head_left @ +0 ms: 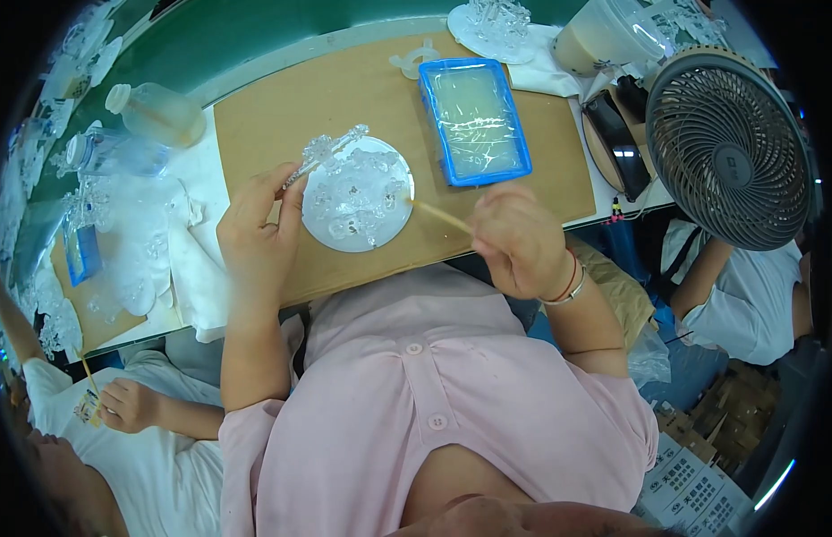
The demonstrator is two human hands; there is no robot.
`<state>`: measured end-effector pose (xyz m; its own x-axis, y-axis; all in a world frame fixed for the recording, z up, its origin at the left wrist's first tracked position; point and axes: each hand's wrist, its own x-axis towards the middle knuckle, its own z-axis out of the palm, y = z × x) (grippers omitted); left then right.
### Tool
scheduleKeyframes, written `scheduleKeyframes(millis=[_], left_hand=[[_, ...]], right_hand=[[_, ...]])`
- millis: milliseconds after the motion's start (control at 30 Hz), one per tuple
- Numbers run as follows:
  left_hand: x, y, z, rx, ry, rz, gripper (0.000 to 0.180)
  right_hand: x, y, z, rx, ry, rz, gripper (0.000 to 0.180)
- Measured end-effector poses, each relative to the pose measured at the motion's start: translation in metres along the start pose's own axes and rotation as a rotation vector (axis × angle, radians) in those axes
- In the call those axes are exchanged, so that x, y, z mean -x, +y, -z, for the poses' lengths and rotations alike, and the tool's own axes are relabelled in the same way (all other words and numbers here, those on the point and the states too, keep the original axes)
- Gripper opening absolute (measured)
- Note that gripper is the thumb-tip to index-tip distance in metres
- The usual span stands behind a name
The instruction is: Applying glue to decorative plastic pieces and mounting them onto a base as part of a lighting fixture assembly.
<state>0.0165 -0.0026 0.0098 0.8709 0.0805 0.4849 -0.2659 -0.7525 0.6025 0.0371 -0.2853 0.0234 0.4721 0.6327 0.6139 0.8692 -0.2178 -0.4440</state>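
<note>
A round white plate (319,220) lies on the brown board, heaped with clear glittering plastic pieces (353,192). At its left edge my left hand (259,219) pinches a clear plastic piece (322,150) between thumb and fingers, and the piece slants up over the plate's far rim. To the right of the plate my right hand (519,242) is closed around a thin tan stick (443,216). The stick's tip reaches the plate's right edge; whether it touches anything there I cannot tell.
Beyond my right hand is a blue-rimmed tray (526,152) with a pale, shiny filling. A grey fan (731,166) stands far right, near a dark glossy device (615,143). Plastic bottles (165,115) stand at left. Co-workers sit on both sides, one with a hand (130,404) holding a stick.
</note>
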Motion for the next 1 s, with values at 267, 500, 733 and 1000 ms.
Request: scheduleKeyframes(millis=[267,500,733,1000], left_hand=[[0.008,0.002,0.003,-0.007,0.015,0.002,0.017],[0.019,0.008,0.019,0.052,-0.102,0.121,0.036],[-0.021,0.016,0.049,0.225,-0.555,-0.026,0.075],[-0.02,0.003,0.047,0.445,-0.599,0.103,0.074]], right_hand=[[0.001,-0.01,-0.012,-0.107,0.013,-0.002,0.018],[0.004,-0.013,-0.027,-0.055,0.075,-0.01,0.014],[0.012,-0.016,-0.008,-0.045,0.153,-0.167,0.003],[0.015,-0.016,-0.015,0.019,0.205,-0.138,0.004]])
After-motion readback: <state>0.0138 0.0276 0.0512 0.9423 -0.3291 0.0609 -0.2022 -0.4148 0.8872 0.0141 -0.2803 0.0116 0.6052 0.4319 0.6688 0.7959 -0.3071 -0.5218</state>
